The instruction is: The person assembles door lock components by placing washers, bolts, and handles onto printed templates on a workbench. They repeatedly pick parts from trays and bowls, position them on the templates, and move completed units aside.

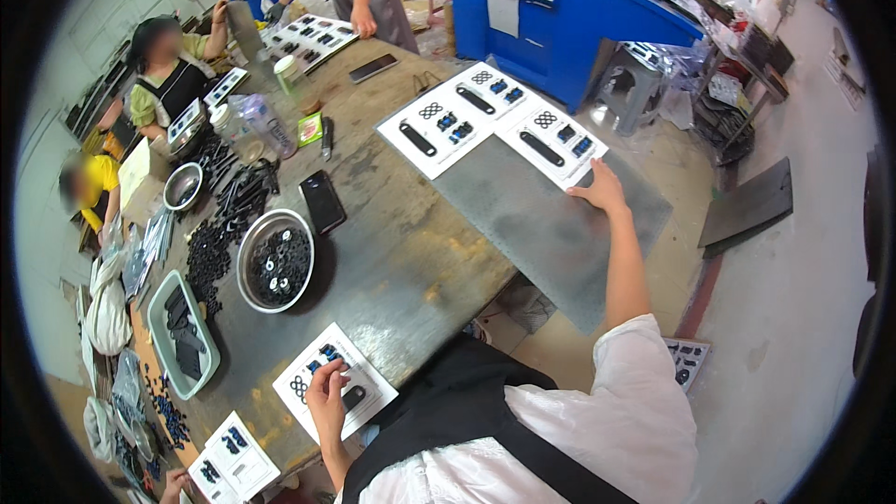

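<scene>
Three cards (485,119) look filled on the grey sheet (560,243), the right hand (604,189) spread at one's corner. The left hand (327,398) curls over another card (377,396), seemingly filled, on the worktop (401,233); whether it pinches anything, I can't tell.

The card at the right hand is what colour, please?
The card is white, seen best in the head view.

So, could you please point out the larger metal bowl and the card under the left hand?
Larger metal bowl (280,217): head view, upper inner wall.
Card (368,376): head view, bare white face.
</scene>
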Demonstrator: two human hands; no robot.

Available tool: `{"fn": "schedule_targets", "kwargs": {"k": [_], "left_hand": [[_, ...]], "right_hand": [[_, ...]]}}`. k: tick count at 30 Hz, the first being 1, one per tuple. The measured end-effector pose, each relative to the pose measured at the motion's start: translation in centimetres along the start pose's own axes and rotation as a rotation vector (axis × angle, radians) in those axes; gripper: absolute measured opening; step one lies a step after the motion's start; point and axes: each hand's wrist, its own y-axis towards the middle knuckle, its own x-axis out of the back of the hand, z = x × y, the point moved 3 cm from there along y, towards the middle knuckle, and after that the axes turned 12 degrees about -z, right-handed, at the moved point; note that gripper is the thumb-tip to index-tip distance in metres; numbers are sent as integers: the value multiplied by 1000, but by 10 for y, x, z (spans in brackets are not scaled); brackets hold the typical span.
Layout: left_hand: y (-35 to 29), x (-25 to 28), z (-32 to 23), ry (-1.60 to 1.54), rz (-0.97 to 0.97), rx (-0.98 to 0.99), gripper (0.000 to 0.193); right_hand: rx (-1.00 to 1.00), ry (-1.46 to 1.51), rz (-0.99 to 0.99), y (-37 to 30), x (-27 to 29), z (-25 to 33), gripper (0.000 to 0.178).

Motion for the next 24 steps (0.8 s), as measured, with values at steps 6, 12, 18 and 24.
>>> {"fn": "schedule_targets", "kwargs": {"k": [6, 12, 18, 24], "left_hand": [[-6, 4, 4, -53, -10, 16, 23], [-10, 37, 18, 68, -185, -86, 21], [-25, 103, 59, 708, -610, -29, 20], [-48, 104, 74, 809, -458, 167, 24]], "right_hand": [[-6, -1, 14, 0, 3, -2, 125], [-114, 76, -176, -24, 17, 25, 109], [345, 767, -36, -216, 30, 221, 51], [634, 898, 688, -371, -31, 305, 64]]}}
